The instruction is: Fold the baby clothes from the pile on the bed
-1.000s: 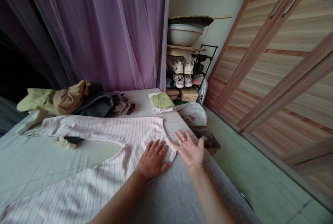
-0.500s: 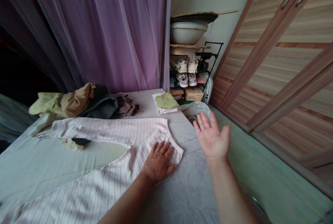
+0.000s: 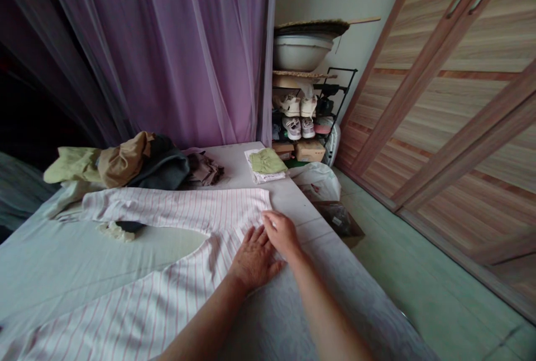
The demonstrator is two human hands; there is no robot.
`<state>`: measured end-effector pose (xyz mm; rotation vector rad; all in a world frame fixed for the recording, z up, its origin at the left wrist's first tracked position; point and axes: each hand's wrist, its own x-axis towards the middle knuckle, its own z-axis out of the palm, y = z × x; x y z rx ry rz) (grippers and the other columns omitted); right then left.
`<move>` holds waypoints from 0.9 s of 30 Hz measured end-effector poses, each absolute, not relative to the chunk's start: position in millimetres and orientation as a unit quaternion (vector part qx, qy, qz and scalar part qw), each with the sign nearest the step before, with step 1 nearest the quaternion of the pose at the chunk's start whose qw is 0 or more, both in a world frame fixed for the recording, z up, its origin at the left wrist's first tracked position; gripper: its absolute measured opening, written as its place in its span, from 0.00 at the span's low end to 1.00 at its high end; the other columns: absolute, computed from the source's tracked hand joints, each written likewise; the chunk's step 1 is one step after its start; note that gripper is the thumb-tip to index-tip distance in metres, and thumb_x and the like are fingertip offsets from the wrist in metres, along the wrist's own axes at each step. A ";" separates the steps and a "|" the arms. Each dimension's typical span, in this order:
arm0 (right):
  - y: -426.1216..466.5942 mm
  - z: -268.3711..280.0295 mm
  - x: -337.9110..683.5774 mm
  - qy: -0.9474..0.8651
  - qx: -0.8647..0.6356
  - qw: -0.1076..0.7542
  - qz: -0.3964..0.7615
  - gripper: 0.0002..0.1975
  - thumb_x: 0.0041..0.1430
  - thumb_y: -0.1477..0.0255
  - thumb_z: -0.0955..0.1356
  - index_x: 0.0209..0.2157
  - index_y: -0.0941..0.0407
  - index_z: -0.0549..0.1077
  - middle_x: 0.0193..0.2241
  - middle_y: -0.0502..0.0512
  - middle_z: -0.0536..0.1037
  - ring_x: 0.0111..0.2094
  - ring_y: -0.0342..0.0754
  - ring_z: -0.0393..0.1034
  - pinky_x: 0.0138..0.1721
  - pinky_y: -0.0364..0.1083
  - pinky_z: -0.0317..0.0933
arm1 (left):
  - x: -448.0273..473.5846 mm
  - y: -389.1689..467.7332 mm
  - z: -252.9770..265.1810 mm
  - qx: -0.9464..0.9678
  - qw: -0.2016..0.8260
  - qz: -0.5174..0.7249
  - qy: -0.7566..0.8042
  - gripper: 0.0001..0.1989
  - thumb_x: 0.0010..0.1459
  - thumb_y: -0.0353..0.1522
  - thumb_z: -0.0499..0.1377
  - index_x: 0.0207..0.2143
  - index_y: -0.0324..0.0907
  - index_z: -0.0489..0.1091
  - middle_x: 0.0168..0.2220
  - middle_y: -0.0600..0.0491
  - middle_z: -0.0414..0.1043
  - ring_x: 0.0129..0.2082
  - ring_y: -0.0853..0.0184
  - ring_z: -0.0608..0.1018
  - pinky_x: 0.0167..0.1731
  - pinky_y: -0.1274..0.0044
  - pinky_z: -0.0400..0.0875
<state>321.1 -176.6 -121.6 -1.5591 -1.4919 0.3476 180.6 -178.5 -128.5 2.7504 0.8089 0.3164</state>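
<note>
White trousers with pink stripes (image 3: 146, 288) lie spread on the bed, their legs reaching left and toward me. My left hand (image 3: 254, 257) rests flat on the upper part near the waistband, fingers stretched out. Right beside it, my right hand (image 3: 285, 235) is at the waistband edge with its fingers curled in and pressed together on the cloth. The two hands hide most of that edge, and my right fingertips are partly out of sight.
Behind the trousers is a heap of clothes (image 3: 125, 165). A folded green garment (image 3: 268, 161) tops a small stack at the bed's far corner. A plastic bag (image 3: 320, 182) and an open box (image 3: 349, 232) stand beside the bed. Beyond are a shoe rack (image 3: 335, 90) and a wardrobe (image 3: 456, 120).
My right hand has come down and left from above the bed's edge, palm no longer turned up, to the waistband. My left hand has stayed in place.
</note>
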 end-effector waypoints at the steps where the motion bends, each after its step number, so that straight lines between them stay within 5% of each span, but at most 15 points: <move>1: -177.5 -124.5 312.8 -0.634 -0.630 0.431 0.124 0.13 0.61 0.69 0.62 0.37 0.52 0.79 0.39 0.56 0.82 0.43 0.53 0.74 0.50 0.52 0.64 | 180.6 -178.3 -130.5 0.946 0.126 0.114 0.276 0.34 0.61 0.48 0.54 0.65 0.44 0.57 0.65 0.45 0.59 0.67 0.53 0.57 0.66 0.58 0.47; 18: -177.2 -136.5 299.9 -0.628 -0.649 0.429 0.036 0.12 0.61 0.74 0.63 0.29 0.52 0.77 0.32 0.54 0.81 0.38 0.49 0.74 0.49 0.49 0.62 | 175.2 -174.6 -142.5 0.947 0.114 0.174 0.244 0.33 0.61 0.43 0.55 0.67 0.49 0.53 0.64 0.48 0.61 0.65 0.53 0.60 0.64 0.56 0.52; 27: -180.0 -136.1 297.5 -0.621 -0.650 0.435 0.043 0.12 0.60 0.74 0.63 0.29 0.53 0.78 0.32 0.55 0.81 0.38 0.50 0.74 0.49 0.50 0.63 | 177.1 -176.1 -133.5 0.948 0.118 0.148 0.254 0.31 0.59 0.41 0.57 0.64 0.44 0.60 0.63 0.45 0.63 0.64 0.53 0.62 0.64 0.57 0.54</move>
